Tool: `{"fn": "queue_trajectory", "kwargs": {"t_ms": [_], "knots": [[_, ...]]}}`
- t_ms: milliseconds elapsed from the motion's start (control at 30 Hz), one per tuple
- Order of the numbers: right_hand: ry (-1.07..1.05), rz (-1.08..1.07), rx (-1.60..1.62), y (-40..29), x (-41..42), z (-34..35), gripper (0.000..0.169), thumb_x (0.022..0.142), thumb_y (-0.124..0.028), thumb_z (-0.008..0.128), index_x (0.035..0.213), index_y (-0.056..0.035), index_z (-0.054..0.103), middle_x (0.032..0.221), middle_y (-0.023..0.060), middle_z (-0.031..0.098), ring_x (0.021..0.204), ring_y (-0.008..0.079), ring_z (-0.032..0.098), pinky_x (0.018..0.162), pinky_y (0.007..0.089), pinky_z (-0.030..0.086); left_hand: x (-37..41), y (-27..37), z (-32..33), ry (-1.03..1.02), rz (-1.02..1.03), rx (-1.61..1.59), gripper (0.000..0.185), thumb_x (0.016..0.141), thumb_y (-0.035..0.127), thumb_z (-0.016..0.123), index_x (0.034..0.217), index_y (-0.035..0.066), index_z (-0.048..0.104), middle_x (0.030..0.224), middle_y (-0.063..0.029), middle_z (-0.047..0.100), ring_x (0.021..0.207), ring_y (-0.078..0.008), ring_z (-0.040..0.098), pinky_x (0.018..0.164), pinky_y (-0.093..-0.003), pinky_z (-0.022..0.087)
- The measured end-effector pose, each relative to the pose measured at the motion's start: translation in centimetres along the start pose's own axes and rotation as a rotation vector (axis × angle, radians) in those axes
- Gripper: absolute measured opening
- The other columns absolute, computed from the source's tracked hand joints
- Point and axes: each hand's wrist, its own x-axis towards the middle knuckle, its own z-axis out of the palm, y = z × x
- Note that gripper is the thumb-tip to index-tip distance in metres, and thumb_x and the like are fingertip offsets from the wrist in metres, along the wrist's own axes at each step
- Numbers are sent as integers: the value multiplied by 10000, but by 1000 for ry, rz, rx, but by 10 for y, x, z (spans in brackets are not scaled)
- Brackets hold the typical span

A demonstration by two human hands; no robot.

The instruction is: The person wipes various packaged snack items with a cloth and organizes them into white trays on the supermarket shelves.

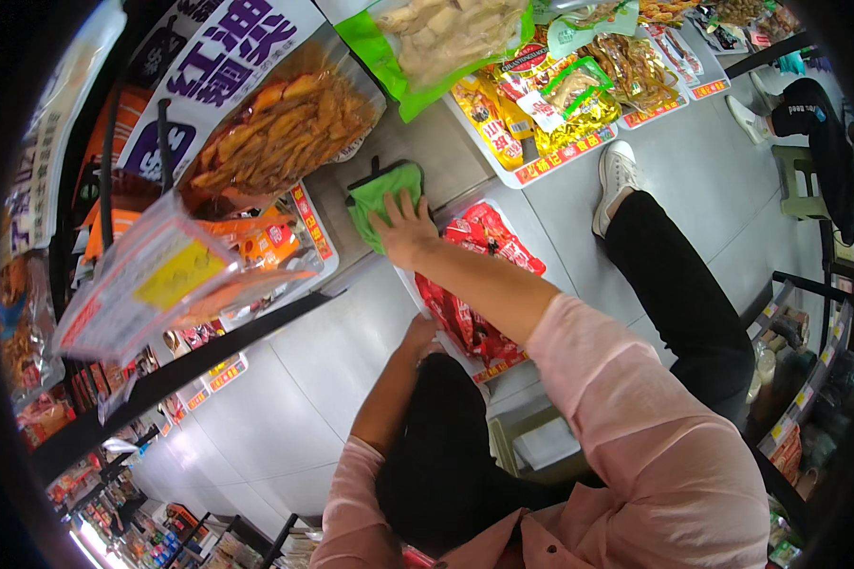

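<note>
My right hand [404, 231] lies with spread fingers on a green cloth [384, 192] that has a dark edge. Under the cloth is a grey-brown low shelf board [447, 153], between stocked trays. My left hand [420, 336] is at the left edge of a white plastic tray [493, 373], its fingers against the rim and partly hidden. Red snack packets [462, 320] fill this tray, which stands on the floor in front of me, beside my bent left knee.
Another tray [519, 178] with yellow snack packets sits at the shelf's front. Large hanging snack bags [277, 128] and a black rail [185, 377] crowd the left. A price card [149, 284] juts out. At right, another person's leg [804, 107] is near a green stool [800, 181].
</note>
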Motion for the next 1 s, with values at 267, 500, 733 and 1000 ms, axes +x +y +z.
{"fn": "queue_trajectory", "kwargs": {"t_ms": [267,500,733,1000], "knots": [[23,-59,-101,38,122,-25,543,888,-263,394,1405,-139,279,1488,111,164,1369,305,140,1098,505,95,-18,14,5,19,-19,-20,495,745,123,632,1208,153,456,1117,-54,548,975,-255,560,752,-460,490],[732,-90,1035,143,195,1,519,925,-389,358,1353,-95,358,1358,164,396,1206,285,424,980,444,360,16,-4,17,-107,18,-39,484,764,103,625,1215,129,451,1054,-91,590,906,-274,603,694,-462,516],[182,416,-221,78,60,-16,325,859,-181,472,1100,17,562,1167,214,513,1083,423,449,763,520,428,-12,-13,15,49,60,-69,455,732,45,566,1175,78,468,936,-97,585,772,-241,613,573,-381,526],[-61,171,289,114,-25,-44,354,788,-142,506,1101,23,488,1014,244,580,978,385,556,778,444,459,-27,-59,-3,-3,204,67,370,709,53,570,1075,22,533,788,-68,583,558,-171,543,424,-306,435]]}}
